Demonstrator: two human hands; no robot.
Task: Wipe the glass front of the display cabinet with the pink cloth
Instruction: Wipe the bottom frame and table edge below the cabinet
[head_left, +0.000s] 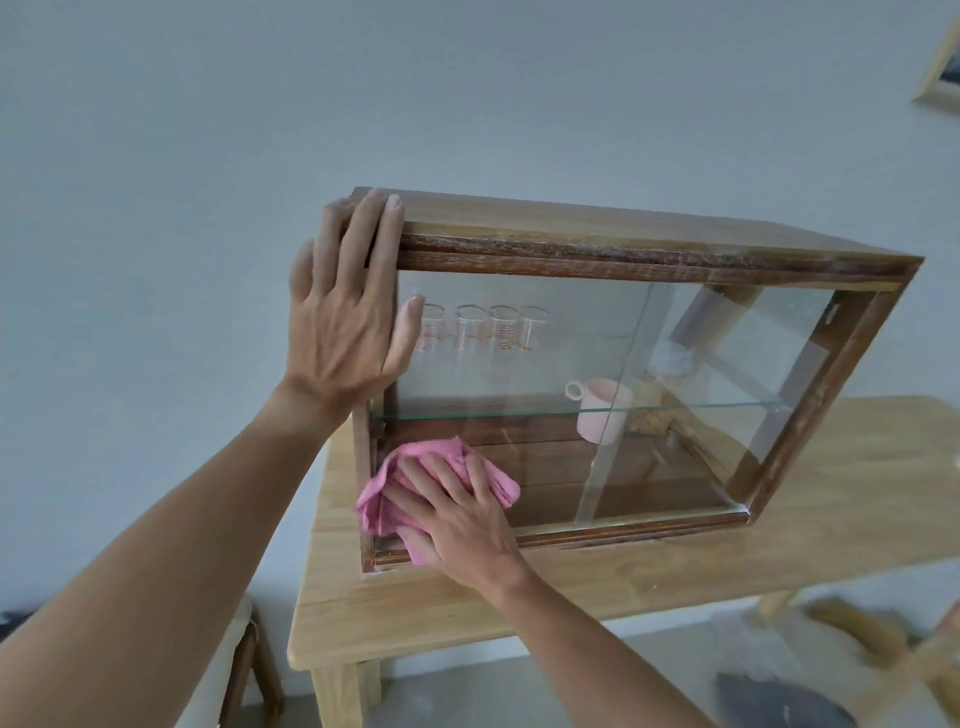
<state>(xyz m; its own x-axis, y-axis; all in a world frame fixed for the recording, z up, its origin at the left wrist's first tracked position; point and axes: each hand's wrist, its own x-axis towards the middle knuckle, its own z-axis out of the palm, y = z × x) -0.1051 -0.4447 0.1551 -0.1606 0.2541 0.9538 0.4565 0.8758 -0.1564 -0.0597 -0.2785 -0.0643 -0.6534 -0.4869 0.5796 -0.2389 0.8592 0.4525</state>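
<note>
While the dark-stained wooden display cabinet (649, 244) with sliding glass panes stands on a pale wooden table (623, 582) against a plain grey-white wall (208, 156), it is seen from the head camera at a slant. The left hand (345, 312) is laid flat and open against the cabinet's upper left corner: its fingertips (395, 203) are hooked over the top edge and its thumb is pressed on the glass front (519, 353), so nothing is gripped by it. Low at the left of that glass, a crumpled pink cloth (410, 483) is held against the pane and the bottom frame rail by the right hand (462, 514), whose fingers are spread over the fabric and pressed down on it rather than curled into a fist. Folds of the cloth are seen sticking out above, to the left of and to the right of that hand.

Behind the glass, a clear glass shelf (701, 408) is seen running across the cabinet. A row of four clear glass beakers with red markings (483, 330) is seen in the upper part, just beside the left thumb. A pale pink mug with a handle (597, 410) is seen farther right, near the overlap of the two panes. A white object and a tan one beyond the mug are too blurred to be told. At the upper right edge, the corner of a light wooden picture frame (935, 78) is caught on the wall.
</note>
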